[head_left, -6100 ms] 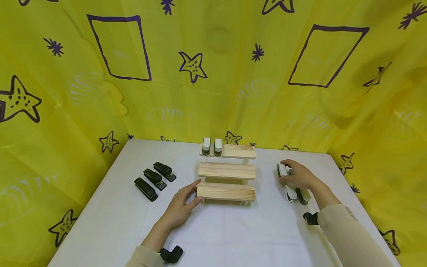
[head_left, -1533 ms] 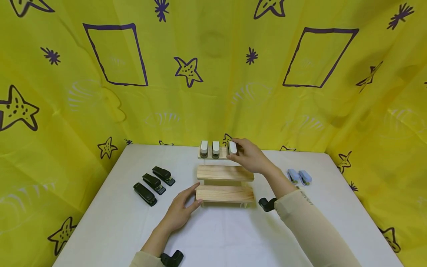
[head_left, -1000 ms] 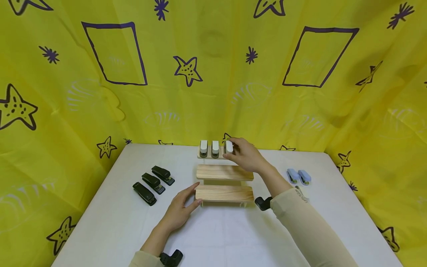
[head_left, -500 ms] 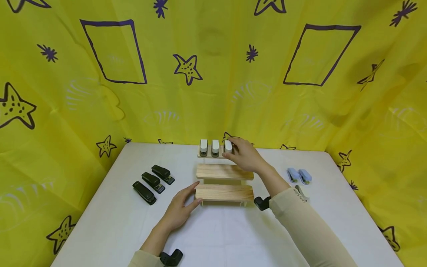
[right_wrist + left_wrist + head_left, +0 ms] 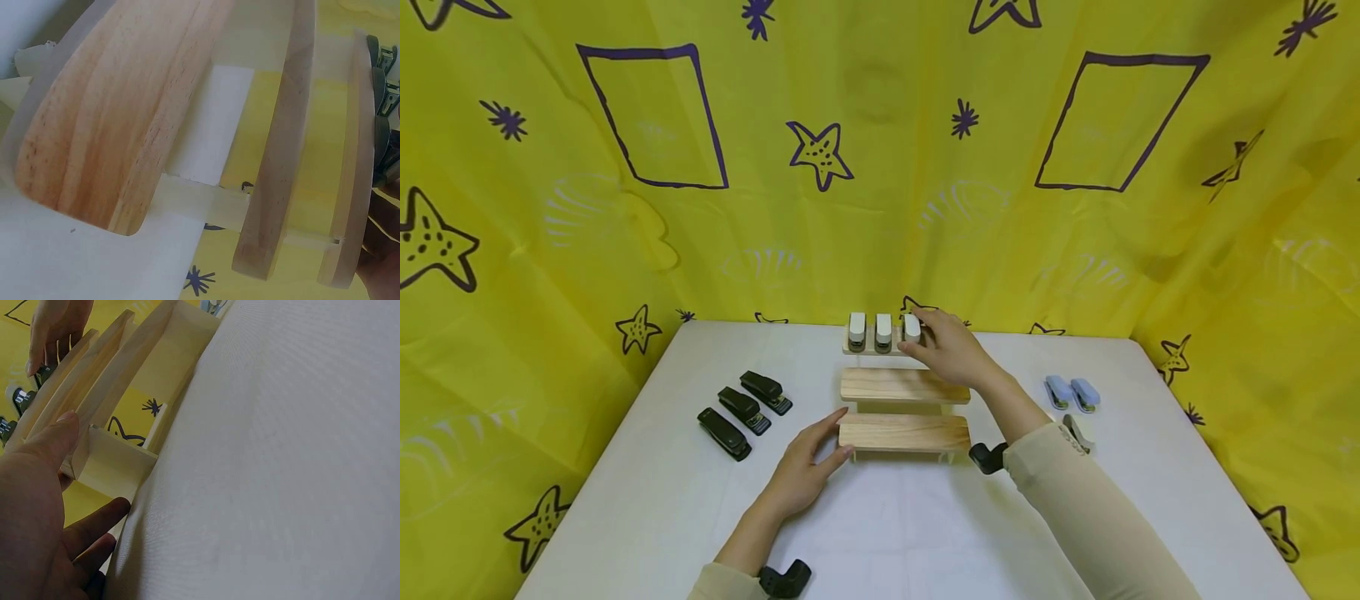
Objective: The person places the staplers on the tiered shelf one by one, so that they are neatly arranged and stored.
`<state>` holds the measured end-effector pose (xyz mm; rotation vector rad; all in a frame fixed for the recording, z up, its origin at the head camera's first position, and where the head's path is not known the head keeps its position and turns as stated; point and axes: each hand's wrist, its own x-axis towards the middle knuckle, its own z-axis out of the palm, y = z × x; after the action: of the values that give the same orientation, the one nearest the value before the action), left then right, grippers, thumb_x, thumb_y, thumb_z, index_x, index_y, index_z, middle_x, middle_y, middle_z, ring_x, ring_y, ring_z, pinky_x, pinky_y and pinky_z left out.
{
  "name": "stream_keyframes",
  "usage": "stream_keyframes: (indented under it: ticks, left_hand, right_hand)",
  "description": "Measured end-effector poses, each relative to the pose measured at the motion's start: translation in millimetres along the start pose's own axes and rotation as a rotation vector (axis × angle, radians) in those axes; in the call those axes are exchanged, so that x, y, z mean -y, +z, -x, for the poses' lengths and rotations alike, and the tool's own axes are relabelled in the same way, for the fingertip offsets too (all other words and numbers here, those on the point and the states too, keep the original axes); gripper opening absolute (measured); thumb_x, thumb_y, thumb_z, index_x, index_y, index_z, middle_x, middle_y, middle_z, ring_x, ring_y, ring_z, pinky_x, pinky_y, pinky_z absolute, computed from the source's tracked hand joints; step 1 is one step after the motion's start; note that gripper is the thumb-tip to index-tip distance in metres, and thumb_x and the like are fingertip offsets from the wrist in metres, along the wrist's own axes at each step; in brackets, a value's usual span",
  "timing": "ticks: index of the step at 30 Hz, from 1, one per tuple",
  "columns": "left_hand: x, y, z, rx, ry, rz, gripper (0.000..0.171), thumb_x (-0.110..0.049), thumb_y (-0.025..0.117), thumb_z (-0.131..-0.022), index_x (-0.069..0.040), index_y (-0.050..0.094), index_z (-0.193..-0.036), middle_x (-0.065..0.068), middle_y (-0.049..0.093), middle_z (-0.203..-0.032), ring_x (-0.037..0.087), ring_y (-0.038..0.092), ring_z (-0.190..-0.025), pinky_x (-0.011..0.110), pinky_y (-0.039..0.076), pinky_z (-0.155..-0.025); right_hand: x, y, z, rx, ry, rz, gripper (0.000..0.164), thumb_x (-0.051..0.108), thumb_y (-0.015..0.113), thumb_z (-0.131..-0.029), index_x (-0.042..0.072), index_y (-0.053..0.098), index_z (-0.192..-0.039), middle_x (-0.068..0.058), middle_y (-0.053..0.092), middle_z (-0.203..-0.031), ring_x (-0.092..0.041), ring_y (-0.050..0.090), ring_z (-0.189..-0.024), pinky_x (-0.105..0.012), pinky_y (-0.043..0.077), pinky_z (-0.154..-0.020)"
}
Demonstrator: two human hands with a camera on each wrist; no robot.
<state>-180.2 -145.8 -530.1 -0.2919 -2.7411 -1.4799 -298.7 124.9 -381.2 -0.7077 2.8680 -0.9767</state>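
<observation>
A three-tier wooden shelf stand (image 5: 904, 433) stands mid-table. My left hand (image 5: 803, 475) holds the left end of its lowest plank, with the thumb (image 5: 62, 428) against the edge and the other fingers spread loosely beside the end panel. On the top tier, two white-topped staplers (image 5: 857, 332) stand upright side by side at the left. My right hand (image 5: 955, 354) pinches a third white stapler (image 5: 912, 328) just right of them, thumb in front and fingers behind. In the right wrist view, that hand shows only partly beyond the top plank (image 5: 350, 206), near the staplers' dark undersides (image 5: 382, 94).
Several black staplers (image 5: 743, 410) lie in a slanted row on the left of the white table (image 5: 910, 533). Two light blue staplers (image 5: 1086, 395) lie at the right. A pale stapler (image 5: 1077, 433) is partly hidden by the right sleeve. Yellow curtain (image 5: 887, 208) hangs behind.
My right hand has carried a white stapler from the right of the table to the top tier, then shifted it slightly left beside the others. My left hand stays at the stand.
</observation>
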Motion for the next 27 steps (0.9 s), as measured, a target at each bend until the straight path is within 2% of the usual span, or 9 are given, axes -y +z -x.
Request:
stream_keyframes:
  ticks: [4, 6, 8, 9, 11, 13, 16, 21, 27]
  left_hand:
    - [-1.7, 0.0, 0.1, 0.001, -0.001, 0.002, 0.063, -0.048, 0.068, -0.098, -0.042, 0.044, -0.156, 0.001, 0.055, -0.154, 0.031, 0.04, -0.151, 0.062, 0.028, -0.124]
    - [-1.9, 0.1, 0.3, 0.001, 0.0, 0.002, 0.063, -0.048, 0.068, -0.098, -0.041, 0.044, -0.156, 0.001, 0.055, -0.155, 0.032, 0.04, -0.151, 0.063, 0.028, -0.124]
    - [-1.8, 0.2, 0.6, 0.001, 0.002, 0.006, 0.063, -0.048, 0.068, -0.098, -0.042, 0.044, -0.156, 0.001, 0.054, -0.155, 0.032, 0.04, -0.152, 0.063, 0.028, -0.124]
    - [-1.8, 0.3, 0.7, 0.002, 0.003, 0.008, 0.063, -0.048, 0.068, -0.098, -0.042, 0.044, -0.156, 0.001, 0.053, -0.156, 0.032, 0.039, -0.152, 0.063, 0.028, -0.124]
    - [-1.4, 0.4, 1.1, 0.003, 0.002, 0.011, 0.063, -0.049, 0.068, -0.098, -0.043, 0.043, -0.156, 0.001, 0.053, -0.156, 0.032, 0.039, -0.152, 0.063, 0.027, -0.124]
    - [-0.9, 0.5, 1.4, 0.003, 0.003, 0.01, 0.062, -0.049, 0.068, -0.098, -0.046, 0.043, -0.155, 0.001, 0.053, -0.156, 0.032, 0.039, -0.152, 0.063, 0.028, -0.124]
    - [-0.1, 0.5, 1.8, -0.001, 0.006, 0.006, 0.062, -0.05, 0.068, -0.098, -0.047, 0.043, -0.155, 0.001, 0.054, -0.155, 0.032, 0.04, -0.152, 0.063, 0.028, -0.124]
    - [0.7, 0.7, 2.2, -0.002, 0.012, 0.009, 0.062, -0.049, 0.068, -0.098, -0.046, 0.043, -0.155, 0.0, 0.054, -0.156, 0.031, 0.04, -0.152, 0.062, 0.028, -0.124]
    - [-0.7, 0.3, 2.4, -0.001, 0.006, 0.001, 0.063, -0.049, 0.068, -0.098, -0.043, 0.043, -0.155, 0.0, 0.052, -0.157, 0.032, 0.039, -0.152, 0.063, 0.028, -0.124]
  right_hand:
    - [0.9, -0.5, 1.1, -0.002, -0.003, -0.017, 0.08, 0.043, 0.066, -0.101, 0.008, 0.029, -0.163, -0.009, 0.046, -0.086, -0.025, 0.045, -0.087, -0.042, 0.038, -0.082]
    - [1.1, -0.4, 1.3, -0.001, 0.003, -0.029, 0.082, 0.043, 0.067, -0.101, 0.009, 0.027, -0.164, -0.01, 0.051, -0.094, -0.027, 0.047, -0.089, -0.044, 0.04, -0.083]
    - [1.3, -0.4, 2.3, -0.001, 0.016, -0.036, 0.084, 0.043, 0.068, -0.1, 0.01, 0.026, -0.165, -0.014, 0.058, -0.116, -0.03, 0.054, -0.106, -0.047, 0.046, -0.095]
    - [1.3, -0.4, 3.0, 0.001, 0.023, -0.041, 0.085, 0.043, 0.069, -0.1, 0.011, 0.026, -0.165, -0.015, 0.057, -0.13, -0.032, 0.054, -0.118, -0.05, 0.046, -0.103]
    - [1.1, -0.6, 4.9, 0.007, 0.037, -0.058, 0.086, 0.043, 0.07, -0.098, 0.013, 0.026, -0.165, -0.015, 0.048, -0.153, -0.036, 0.046, -0.14, -0.058, 0.039, -0.118]
    - [0.8, -1.4, 7.2, 0.013, 0.037, -0.069, 0.086, 0.042, 0.071, -0.098, 0.012, 0.026, -0.165, -0.017, 0.036, -0.165, -0.04, 0.035, -0.151, -0.064, 0.032, -0.122]
    - [-0.8, -3.0, 11.4, 0.016, 0.039, -0.086, 0.086, 0.042, 0.072, -0.098, 0.012, 0.027, -0.165, -0.018, 0.031, -0.167, -0.043, 0.031, -0.153, -0.066, 0.03, -0.122]
    - [-6.6, -6.6, 18.6, 0.0, 0.042, -0.111, 0.084, 0.043, 0.072, -0.097, 0.014, 0.03, -0.164, -0.018, 0.035, -0.164, -0.042, 0.036, -0.151, -0.067, 0.034, -0.119]
    - [-12.4, -15.1, 29.0, -0.015, 0.049, -0.138, 0.083, 0.044, 0.07, -0.098, 0.014, 0.03, -0.164, -0.016, 0.034, -0.165, -0.041, 0.033, -0.152, -0.066, 0.032, -0.121]
